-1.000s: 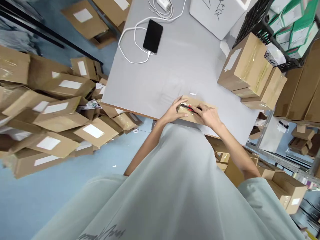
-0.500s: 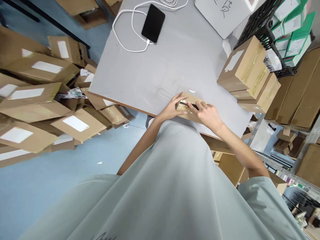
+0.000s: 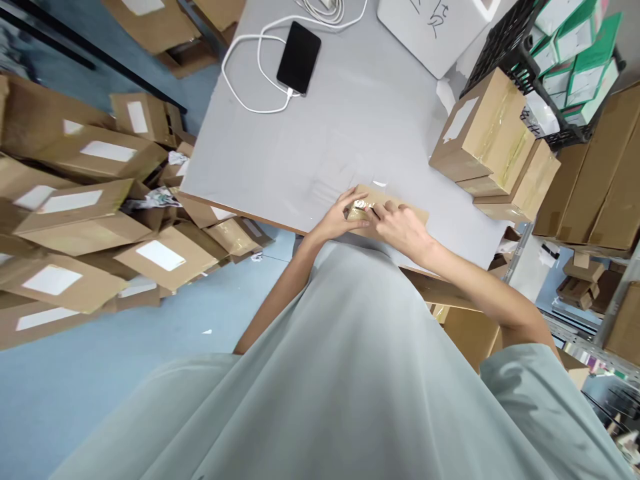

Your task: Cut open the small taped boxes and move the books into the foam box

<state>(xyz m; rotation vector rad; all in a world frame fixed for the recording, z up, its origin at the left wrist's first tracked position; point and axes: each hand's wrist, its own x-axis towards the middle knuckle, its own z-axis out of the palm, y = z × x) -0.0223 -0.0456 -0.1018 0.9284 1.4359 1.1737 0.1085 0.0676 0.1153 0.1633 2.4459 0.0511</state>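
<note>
A small cardboard box [image 3: 383, 194] with shiny clear tape lies at the table's front edge, close to my body. My left hand [image 3: 336, 218] grips its left end, with the thumb on the near side and the fingers on the far side. In my right hand [image 3: 401, 231], above the middle of the box, is a slim dark box cutter [image 3: 371, 210]. Its tip points left toward the taped part, between my two hands. Most of the cutter is hidden under my fingers.
On the grey table [image 3: 360, 113] are a black phone [image 3: 299, 58] on a white cable and stacked boxes [image 3: 480, 133] at right. Behind those stands a black crate [image 3: 575, 133] of green-and-white packs. Cardboard boxes [image 3: 160, 255] pile up on the floor at left.
My right hand has shifted slightly left along the box, and less of the cutter shows. My left hand keeps its grip on the box end. The whole view has shifted a little.
</note>
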